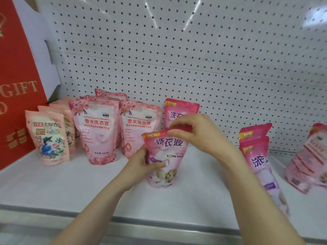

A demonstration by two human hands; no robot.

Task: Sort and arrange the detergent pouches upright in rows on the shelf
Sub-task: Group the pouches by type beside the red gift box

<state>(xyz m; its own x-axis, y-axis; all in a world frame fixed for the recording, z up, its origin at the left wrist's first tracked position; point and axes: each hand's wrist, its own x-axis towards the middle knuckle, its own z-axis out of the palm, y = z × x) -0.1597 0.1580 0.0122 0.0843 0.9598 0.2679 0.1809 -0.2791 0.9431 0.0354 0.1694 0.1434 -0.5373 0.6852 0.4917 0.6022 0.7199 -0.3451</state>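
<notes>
Right hand (192, 131) pinches the top edge of the pink pouch (164, 156), left hand (143, 161) grips its side, holding it upright at the middle of the shelf (70, 183). Just behind, farther back, stands a matching pouch (178, 110); floral pouches (96, 131) stand in rows to the left, leaning pouches (256, 152) right.

left hand (141, 161): thumb and fingers grip pouch (166, 147) side | right hand (192, 129): fingers pinch its top edge | both forearms bare, extended forward
</notes>
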